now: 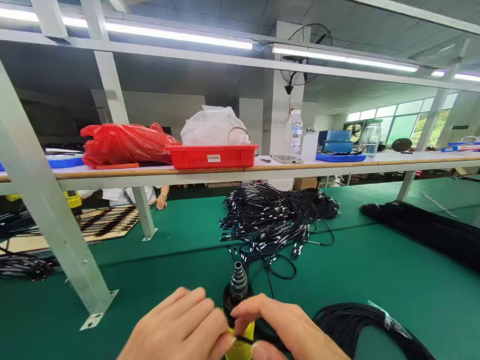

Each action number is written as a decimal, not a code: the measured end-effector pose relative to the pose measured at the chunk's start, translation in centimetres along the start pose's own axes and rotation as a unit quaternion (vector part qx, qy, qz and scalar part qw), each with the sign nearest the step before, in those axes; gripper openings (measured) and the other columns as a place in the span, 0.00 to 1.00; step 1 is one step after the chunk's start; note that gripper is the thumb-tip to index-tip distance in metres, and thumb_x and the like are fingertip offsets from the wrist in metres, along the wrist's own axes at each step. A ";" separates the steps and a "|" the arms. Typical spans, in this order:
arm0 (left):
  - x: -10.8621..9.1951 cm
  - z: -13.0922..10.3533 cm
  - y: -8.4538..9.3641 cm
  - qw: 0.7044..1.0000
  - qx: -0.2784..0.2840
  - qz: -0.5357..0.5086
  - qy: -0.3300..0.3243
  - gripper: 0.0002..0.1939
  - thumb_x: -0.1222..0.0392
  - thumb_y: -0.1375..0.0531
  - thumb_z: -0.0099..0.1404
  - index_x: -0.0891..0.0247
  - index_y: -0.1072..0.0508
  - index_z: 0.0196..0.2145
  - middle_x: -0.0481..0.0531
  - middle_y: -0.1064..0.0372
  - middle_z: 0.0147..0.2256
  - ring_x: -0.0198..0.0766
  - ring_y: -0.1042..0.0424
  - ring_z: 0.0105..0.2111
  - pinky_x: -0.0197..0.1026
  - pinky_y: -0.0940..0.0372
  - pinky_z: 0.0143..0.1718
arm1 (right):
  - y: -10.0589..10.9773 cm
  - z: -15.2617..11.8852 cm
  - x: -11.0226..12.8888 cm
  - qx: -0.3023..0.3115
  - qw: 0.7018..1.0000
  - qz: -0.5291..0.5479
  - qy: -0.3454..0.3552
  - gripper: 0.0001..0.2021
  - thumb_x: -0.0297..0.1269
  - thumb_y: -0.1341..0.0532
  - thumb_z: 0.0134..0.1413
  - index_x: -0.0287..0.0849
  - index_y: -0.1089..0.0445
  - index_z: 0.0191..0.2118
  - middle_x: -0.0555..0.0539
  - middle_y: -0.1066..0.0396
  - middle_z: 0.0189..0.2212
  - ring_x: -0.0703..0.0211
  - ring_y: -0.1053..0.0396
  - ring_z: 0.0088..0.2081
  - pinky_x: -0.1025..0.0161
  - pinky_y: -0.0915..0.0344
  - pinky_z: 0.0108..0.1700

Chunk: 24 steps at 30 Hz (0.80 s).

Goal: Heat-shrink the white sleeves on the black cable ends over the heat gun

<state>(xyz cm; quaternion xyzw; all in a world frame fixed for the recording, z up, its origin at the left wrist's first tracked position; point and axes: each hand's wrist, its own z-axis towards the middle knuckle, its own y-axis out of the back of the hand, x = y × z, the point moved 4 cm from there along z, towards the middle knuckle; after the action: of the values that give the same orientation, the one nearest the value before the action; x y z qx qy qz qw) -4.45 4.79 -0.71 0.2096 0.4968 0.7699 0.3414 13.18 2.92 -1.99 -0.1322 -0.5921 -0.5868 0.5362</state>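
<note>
Head view: pinching black cable (244, 339) in grip of left hand (178, 331), curving right hand (290, 326) around it, unable to tell if clenched, holding cable before yellow-bodied stepped-tip device (239, 287) on desk (168, 273), presumably spacing hands close for control.

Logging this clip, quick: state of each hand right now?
Left hand: closed, appearing to pinch a thin black cable.
Right hand: thumb and index finger apart near the cable; whether its other fingers grip it cannot be told.
</note>
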 end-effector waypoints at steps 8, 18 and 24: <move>-1.7 2.3 2.7 0.992 -0.123 0.002 -0.001 0.18 0.60 0.57 0.73 0.56 0.32 0.30 0.45 0.29 0.28 0.37 0.31 0.27 0.38 0.36 0.31 | 2.1 1.7 -1.0 -0.091 0.995 0.011 -0.038 0.11 0.41 0.48 0.66 0.44 0.40 0.32 0.54 0.38 0.28 0.64 0.42 0.30 0.67 0.45 0.32; 2.4 2.1 -0.7 0.973 -0.018 -0.120 0.199 0.19 0.44 0.51 0.70 0.58 0.36 0.27 0.45 0.34 0.28 0.36 0.35 0.27 0.38 0.41 0.29 | 2.6 4.0 -2.1 -0.131 0.991 -0.008 -0.034 0.11 0.37 0.45 0.62 0.43 0.42 0.27 0.56 0.42 0.24 0.65 0.46 0.27 0.67 0.50 0.27; 3.3 2.5 -1.6 0.946 -0.033 -0.194 0.257 0.22 0.43 0.56 0.71 0.58 0.40 0.26 0.45 0.37 0.27 0.36 0.39 0.28 0.38 0.44 0.31 | 2.7 5.1 -2.5 -0.151 0.987 -0.033 -0.033 0.11 0.36 0.44 0.61 0.44 0.43 0.27 0.56 0.41 0.24 0.65 0.45 0.28 0.67 0.47 0.29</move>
<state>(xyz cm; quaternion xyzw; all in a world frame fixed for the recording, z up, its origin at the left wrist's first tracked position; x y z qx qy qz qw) -4.55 9.18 -1.18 -0.1075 0.5733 0.7321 0.3517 13.85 9.09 -1.13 -0.2114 -0.5183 -0.6819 0.4707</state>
